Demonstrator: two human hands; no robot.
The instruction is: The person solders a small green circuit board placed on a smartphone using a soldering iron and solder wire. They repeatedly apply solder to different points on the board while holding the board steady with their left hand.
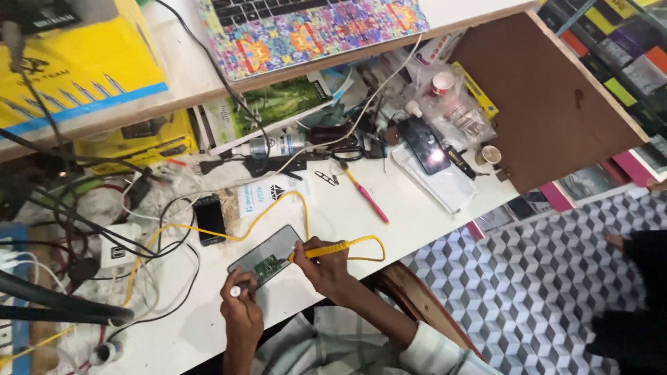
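Note:
An opened phone (267, 255) lies back-up on the white worktable (410, 215), its green circuit board showing. My right hand (321, 267) grips a yellow-handled soldering iron (323, 250) with its tip on the board; a yellow cable loops away from the handle across the table. My left hand (241, 309) rests just below the phone's near end, pinching a small white object (235, 292) between thumb and fingers.
A dark phone (209, 219) lies left of the work. A pink-handled tool (368, 198), scissors (347, 151), a black phone (424, 144) on a clear sleeve, small cups, bottles and tangled cables crowd the table. A laptop (313, 28) sits on the shelf above. Another person's foot (615, 241) shows at right.

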